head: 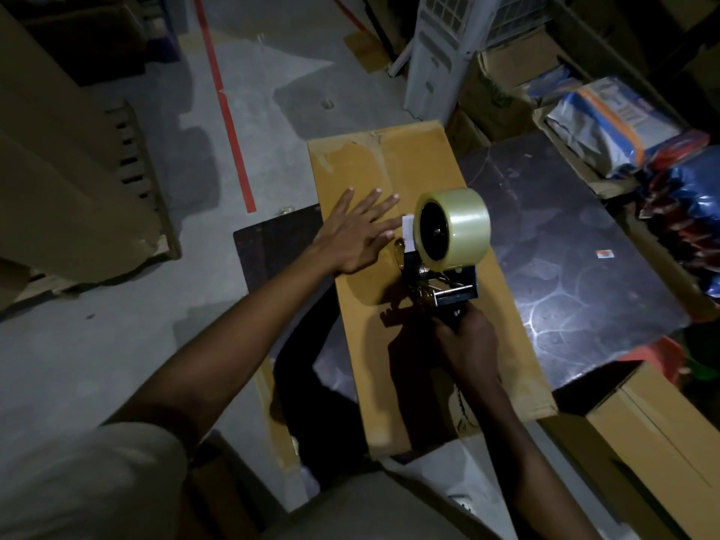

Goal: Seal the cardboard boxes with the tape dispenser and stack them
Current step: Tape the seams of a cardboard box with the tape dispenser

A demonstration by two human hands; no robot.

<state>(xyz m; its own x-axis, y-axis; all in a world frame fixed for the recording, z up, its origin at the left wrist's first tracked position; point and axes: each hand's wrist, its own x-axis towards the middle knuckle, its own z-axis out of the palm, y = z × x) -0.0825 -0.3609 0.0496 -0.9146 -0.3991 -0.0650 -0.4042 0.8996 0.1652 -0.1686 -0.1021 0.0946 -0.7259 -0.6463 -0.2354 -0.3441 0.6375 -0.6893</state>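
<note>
A long brown cardboard box (pixel 397 169) lies on a dark table (pixel 565 259), its flaps closed along a centre seam. My left hand (pixel 356 233) presses flat on the box top with fingers spread, left of the seam. My right hand (pixel 469 341) grips the handle of a tape dispenser (pixel 448 263). The dispenser's head rests on the box near the seam, and it carries a large roll of clear tape (pixel 454 228). Clear tape shows on the box's far end.
Another brown box (pixel 662 434) stands at lower right beside the table. Packaged goods in blue and white bags (pixel 615 126) fill the right side. Tall cardboard stacks (pixel 70 169) stand at left. A red line (pixel 226 107) runs along the grey floor.
</note>
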